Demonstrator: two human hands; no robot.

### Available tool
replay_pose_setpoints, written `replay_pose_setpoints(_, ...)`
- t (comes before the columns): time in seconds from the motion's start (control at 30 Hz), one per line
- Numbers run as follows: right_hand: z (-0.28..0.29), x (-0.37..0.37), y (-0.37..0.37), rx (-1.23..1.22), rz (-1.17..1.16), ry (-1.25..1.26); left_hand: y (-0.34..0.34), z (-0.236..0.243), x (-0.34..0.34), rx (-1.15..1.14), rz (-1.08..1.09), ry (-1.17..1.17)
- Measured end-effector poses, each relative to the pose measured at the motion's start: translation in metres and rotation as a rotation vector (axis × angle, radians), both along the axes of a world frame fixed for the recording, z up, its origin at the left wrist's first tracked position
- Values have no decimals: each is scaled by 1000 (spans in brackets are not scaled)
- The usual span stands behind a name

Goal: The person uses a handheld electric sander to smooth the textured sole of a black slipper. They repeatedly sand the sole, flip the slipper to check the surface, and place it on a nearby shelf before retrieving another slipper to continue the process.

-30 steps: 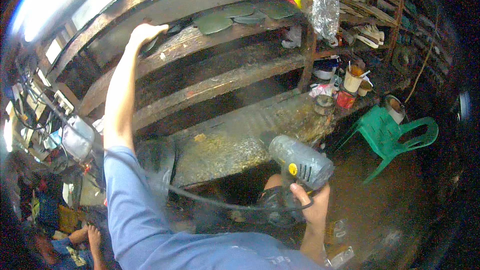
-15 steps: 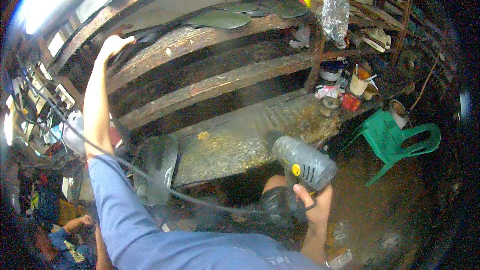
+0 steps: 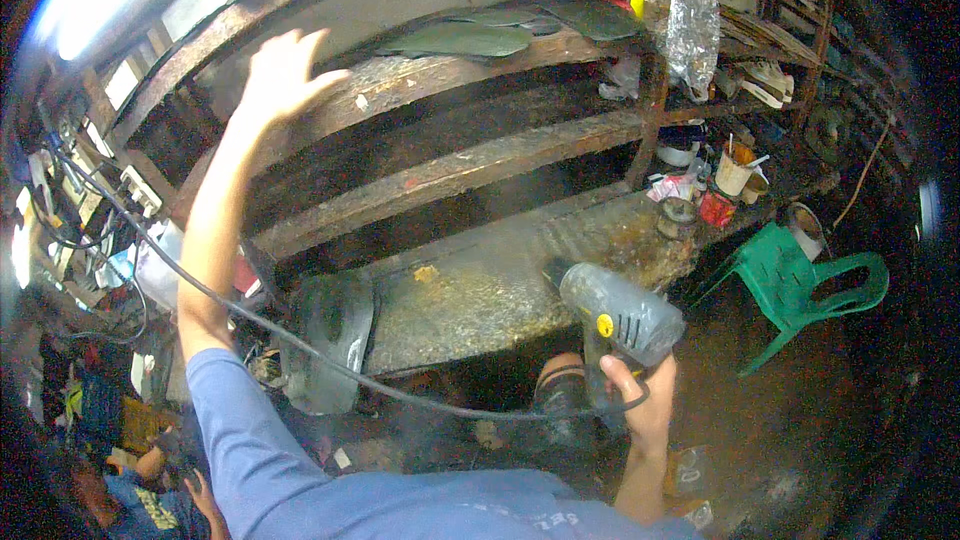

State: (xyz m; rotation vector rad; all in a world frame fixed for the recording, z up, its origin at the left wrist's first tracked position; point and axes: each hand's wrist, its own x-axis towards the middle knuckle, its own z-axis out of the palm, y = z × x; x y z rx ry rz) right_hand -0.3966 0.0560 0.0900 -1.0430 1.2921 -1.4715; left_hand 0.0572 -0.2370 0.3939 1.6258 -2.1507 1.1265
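Note:
My left hand (image 3: 283, 75) is raised in front of the upper wooden shelf (image 3: 410, 80). Its fingers are spread, and nothing shows in them. Flat dark green sole-shaped pieces (image 3: 460, 40) lie on that shelf, to the right of the hand. My right hand (image 3: 648, 402) grips the handle of a grey heat gun (image 3: 628, 312), held over the front of the workbench with its dark nozzle toward the upper left. A black cord (image 3: 360, 378) loops from the gun across to the left, passing in front of my left arm.
The worn workbench (image 3: 470, 310) runs below the shelves. A dark curved sheet (image 3: 330, 340) hangs at its left end. A cup of brushes (image 3: 735, 170) and a round tin stand at the right, near a green plastic chair (image 3: 785, 275). Another person (image 3: 140, 500) sits at lower left.
My left hand has moved right, away from the left end of the shelf, and its fingers have spread. The heat gun stays in my right hand; the view has shifted slightly.

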Motion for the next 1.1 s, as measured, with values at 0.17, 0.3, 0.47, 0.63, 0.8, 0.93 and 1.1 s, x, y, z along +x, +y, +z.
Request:
replay_pose_setpoints(0.17, 15, 15, 3, -13, 36, 22, -33, -36, -182, 179, -181, 197)
replay_pose_setpoints(0.3, 17, 20, 17, -16, -45, -27, -70, -45, -236, 114, -131, 193)
replay_pose_setpoints(0.47, 6, 14, 19, -89, -184, 27, -108, -29, -190, 243, -603, 5)
replay_pose_setpoints(0.63, 6, 9, 14, -76, -168, 69, -88, 0, -133, 346, -734, 91)
replay_pose_setpoints(0.8, 13, 15, 12, -50, -114, -32, -53, -8, -149, 442, -432, 226)
replay_pose_setpoints(0.93, 13, 10, 12, -8, -33, -27, -66, -2, -185, 397, -222, 383)
replay_pose_setpoints(1.1, 9, 4, 14, -95, -169, 47, -97, -6, -188, 421, -248, 385)
